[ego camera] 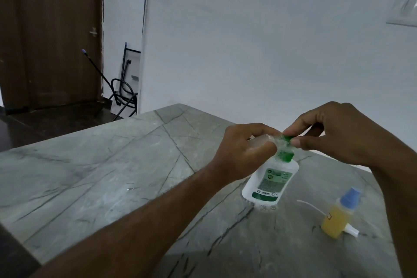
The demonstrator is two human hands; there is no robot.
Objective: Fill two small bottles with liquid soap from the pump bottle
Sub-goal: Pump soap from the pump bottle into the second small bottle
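Left hand clasped a clear small bottle; right hand pinched the pump bottle's green nozzle between them.

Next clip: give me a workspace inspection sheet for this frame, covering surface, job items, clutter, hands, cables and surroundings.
Surface: grey veined stone table, small wet spots near its middle.
Job's things: white pump bottle with green pump head, standing tilted; clear small bottle held at the pump; yellow-filled small bottle with blue cap, upright at right.
Clutter: white spray top with dip tube lying beside the yellow bottle.
Grippers: left hand grips the clear bottle; right hand pinches the pump head.
Cables: nothing seen on the table.
Surroundings: white wall, switch plate, brown door, black metal frame on the floor.
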